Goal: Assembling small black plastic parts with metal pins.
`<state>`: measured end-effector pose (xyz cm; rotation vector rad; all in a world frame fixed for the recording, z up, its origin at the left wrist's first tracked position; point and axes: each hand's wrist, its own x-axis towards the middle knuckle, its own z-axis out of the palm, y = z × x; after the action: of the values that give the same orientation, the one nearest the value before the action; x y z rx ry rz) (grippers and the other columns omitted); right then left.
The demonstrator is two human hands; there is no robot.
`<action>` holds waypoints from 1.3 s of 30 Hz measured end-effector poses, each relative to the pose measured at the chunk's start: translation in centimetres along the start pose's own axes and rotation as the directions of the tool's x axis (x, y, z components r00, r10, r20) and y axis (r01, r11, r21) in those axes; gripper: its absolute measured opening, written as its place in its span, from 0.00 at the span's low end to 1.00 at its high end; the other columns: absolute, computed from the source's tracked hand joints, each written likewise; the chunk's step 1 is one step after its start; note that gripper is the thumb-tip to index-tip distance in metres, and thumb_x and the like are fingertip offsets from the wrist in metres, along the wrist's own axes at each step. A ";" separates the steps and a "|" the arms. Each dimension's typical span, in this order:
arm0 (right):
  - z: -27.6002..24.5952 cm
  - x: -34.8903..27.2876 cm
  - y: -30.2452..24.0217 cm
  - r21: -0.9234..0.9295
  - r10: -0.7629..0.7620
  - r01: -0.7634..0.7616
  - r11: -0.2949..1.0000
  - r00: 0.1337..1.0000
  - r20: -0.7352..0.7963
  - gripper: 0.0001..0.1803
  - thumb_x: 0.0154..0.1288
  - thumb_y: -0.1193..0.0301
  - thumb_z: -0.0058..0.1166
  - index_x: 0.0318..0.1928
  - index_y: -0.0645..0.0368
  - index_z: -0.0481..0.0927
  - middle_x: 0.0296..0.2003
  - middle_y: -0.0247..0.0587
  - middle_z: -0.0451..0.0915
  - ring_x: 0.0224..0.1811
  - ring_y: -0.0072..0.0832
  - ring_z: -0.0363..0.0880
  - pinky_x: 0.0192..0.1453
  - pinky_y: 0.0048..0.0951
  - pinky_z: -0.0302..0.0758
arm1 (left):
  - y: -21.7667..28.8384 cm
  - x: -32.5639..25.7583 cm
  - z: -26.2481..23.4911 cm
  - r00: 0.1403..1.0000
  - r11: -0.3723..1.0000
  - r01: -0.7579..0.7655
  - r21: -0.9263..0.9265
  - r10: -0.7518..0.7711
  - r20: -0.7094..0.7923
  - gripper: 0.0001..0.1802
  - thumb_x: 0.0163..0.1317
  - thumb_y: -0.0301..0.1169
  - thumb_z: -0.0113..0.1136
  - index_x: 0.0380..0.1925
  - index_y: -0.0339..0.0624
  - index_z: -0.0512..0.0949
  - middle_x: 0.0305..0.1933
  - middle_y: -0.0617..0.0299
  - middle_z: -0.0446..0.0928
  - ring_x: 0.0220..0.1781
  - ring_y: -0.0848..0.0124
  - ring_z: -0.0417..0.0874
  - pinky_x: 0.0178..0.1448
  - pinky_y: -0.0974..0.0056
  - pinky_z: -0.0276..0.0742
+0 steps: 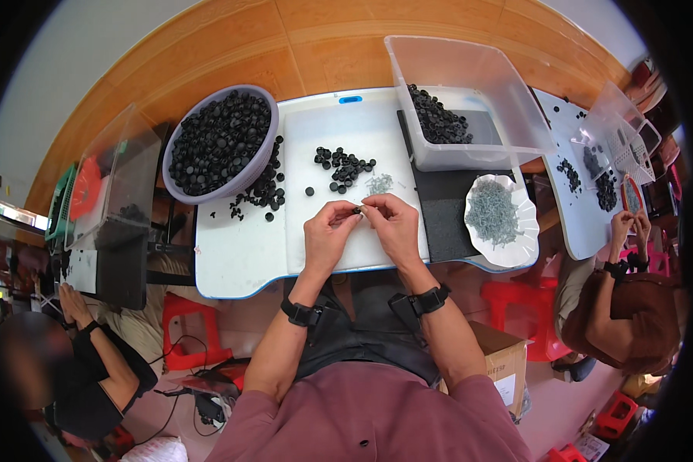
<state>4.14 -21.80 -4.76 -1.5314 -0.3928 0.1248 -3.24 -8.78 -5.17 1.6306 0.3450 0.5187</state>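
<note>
Both hands meet above the front middle of the white table, fingertips almost touching. A small black part, possibly a round cap, shows between the pinched thumb and forefinger of my left hand. My right hand is also pinched closed against it; what its fingertips hold is too small to make out. Just beyond my hands lie a loose cluster of black round caps and a little pile of thin greyish pins or screws. A single black cap sits apart, to the left.
At the left, a lavender basin is heaped with black caps, with more spilled beside it. A clear plastic bin stands back right, a white fluted dish of pins in front. Co-workers sit at tables on both sides; red stools stand below.
</note>
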 end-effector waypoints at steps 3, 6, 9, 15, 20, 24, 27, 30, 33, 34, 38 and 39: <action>0.0 0.0 0.0 -0.020 0.004 -0.004 1.000 1.000 0.009 0.06 0.63 0.77 0.67 0.40 0.65 0.88 0.28 0.35 0.86 0.25 0.15 0.76 0.29 0.20 0.72 | 0.0 0.0 0.0 1.000 1.000 -0.009 0.030 0.008 0.004 0.11 0.62 0.23 0.71 0.45 0.34 0.85 0.41 0.57 0.89 0.42 0.73 0.89 0.51 0.68 0.85; 0.1 -0.1 -0.1 -0.041 -0.068 0.068 0.997 0.998 0.018 0.06 0.63 0.77 0.67 0.41 0.64 0.89 0.30 0.36 0.86 0.26 0.15 0.77 0.29 0.21 0.72 | -0.1 0.0 0.0 1.000 1.000 -0.014 0.016 0.014 -0.002 0.11 0.63 0.24 0.71 0.44 0.34 0.85 0.40 0.57 0.89 0.42 0.73 0.90 0.50 0.68 0.85; 0.0 -0.1 -0.1 -0.052 -0.065 0.066 0.996 0.998 0.026 0.06 0.64 0.77 0.66 0.41 0.64 0.89 0.31 0.37 0.87 0.27 0.16 0.77 0.31 0.20 0.73 | 0.0 0.0 -0.1 1.000 1.000 -0.013 0.012 0.013 -0.013 0.11 0.62 0.24 0.71 0.45 0.34 0.85 0.41 0.57 0.89 0.42 0.73 0.90 0.50 0.68 0.85; 0.1 -0.2 0.2 -0.002 -0.025 0.025 1.000 1.000 0.005 0.06 0.64 0.78 0.66 0.42 0.64 0.89 0.32 0.38 0.87 0.27 0.16 0.78 0.32 0.21 0.73 | 1.0 -0.2 -0.2 0.999 0.996 0.022 0.090 -0.025 0.027 0.11 0.65 0.20 0.68 0.46 0.30 0.84 0.44 0.56 0.88 0.46 0.73 0.89 0.55 0.68 0.85; 0.0 -0.2 -0.2 -0.082 -0.095 0.099 0.992 0.994 0.057 0.07 0.64 0.78 0.65 0.43 0.63 0.89 0.33 0.38 0.87 0.27 0.17 0.77 0.32 0.22 0.74 | 0.9 -0.3 -0.3 0.999 0.999 0.041 0.030 -0.042 0.030 0.11 0.65 0.21 0.68 0.47 0.30 0.84 0.45 0.56 0.88 0.46 0.73 0.89 0.54 0.68 0.85; 0.1 -0.3 -0.6 -0.111 -0.093 0.097 0.989 0.995 0.042 0.08 0.64 0.79 0.65 0.44 0.63 0.89 0.33 0.38 0.87 0.26 0.17 0.77 0.31 0.22 0.73 | 0.7 -0.2 -0.2 0.999 0.999 0.032 -0.018 -0.032 0.032 0.11 0.65 0.21 0.68 0.47 0.30 0.84 0.45 0.56 0.88 0.47 0.73 0.89 0.54 0.69 0.85; 0.2 -0.5 -0.7 -0.006 -0.044 0.044 0.999 0.998 -0.034 0.09 0.63 0.80 0.65 0.44 0.63 0.88 0.33 0.38 0.87 0.26 0.18 0.76 0.31 0.21 0.73 | 0.9 -0.2 -0.1 0.999 0.997 0.044 0.057 -0.045 0.029 0.11 0.65 0.20 0.68 0.47 0.31 0.84 0.45 0.57 0.88 0.47 0.74 0.89 0.54 0.69 0.85; 0.2 -0.5 -0.9 -0.090 -0.127 0.126 0.988 0.992 -0.011 0.08 0.63 0.81 0.64 0.42 0.63 0.88 0.33 0.38 0.87 0.26 0.18 0.77 0.31 0.21 0.73 | 0.6 -0.2 -0.2 0.999 1.000 0.022 0.010 -0.022 0.023 0.11 0.65 0.20 0.68 0.46 0.31 0.84 0.44 0.58 0.88 0.46 0.75 0.88 0.54 0.69 0.85; 0.2 -0.5 -1.0 -0.138 -0.179 0.180 0.974 0.984 0.015 0.07 0.63 0.82 0.64 0.41 0.63 0.88 0.33 0.39 0.87 0.27 0.20 0.79 0.31 0.22 0.74 | 0.5 -0.2 -0.1 0.999 0.999 0.033 0.011 -0.033 0.018 0.10 0.65 0.20 0.69 0.46 0.31 0.84 0.43 0.58 0.88 0.45 0.75 0.88 0.53 0.70 0.85; 0.2 -0.5 -1.2 -0.171 -0.211 0.213 0.962 0.977 0.028 0.07 0.63 0.82 0.64 0.41 0.63 0.88 0.34 0.39 0.87 0.28 0.21 0.80 0.32 0.22 0.75 | 0.5 -0.2 -0.2 0.999 0.999 0.033 0.001 -0.033 0.018 0.10 0.65 0.20 0.68 0.46 0.31 0.84 0.43 0.58 0.88 0.45 0.75 0.88 0.53 0.70 0.85; 0.2 -0.5 -1.4 -0.209 -0.254 0.261 0.942 0.965 0.062 0.06 0.63 0.82 0.64 0.41 0.63 0.88 0.34 0.41 0.88 0.29 0.22 0.83 0.32 0.22 0.76 | 1.1 -0.2 -0.4 0.998 0.999 0.046 0.021 -0.046 0.040 0.11 0.65 0.20 0.68 0.47 0.31 0.84 0.43 0.58 0.88 0.45 0.76 0.88 0.53 0.70 0.84; 0.2 -0.4 -1.2 -0.209 -0.256 0.264 0.942 0.965 0.063 0.06 0.63 0.82 0.64 0.41 0.63 0.88 0.34 0.41 0.88 0.29 0.22 0.83 0.32 0.22 0.76 | 0.9 -0.1 -0.4 0.998 0.999 0.043 0.020 -0.044 0.039 0.11 0.65 0.20 0.68 0.47 0.31 0.84 0.43 0.58 0.88 0.45 0.76 0.88 0.53 0.70 0.84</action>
<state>3.47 -21.79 -3.61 -1.6770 -0.6504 -0.1025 -3.63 -8.65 -4.29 1.6463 0.3563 0.4505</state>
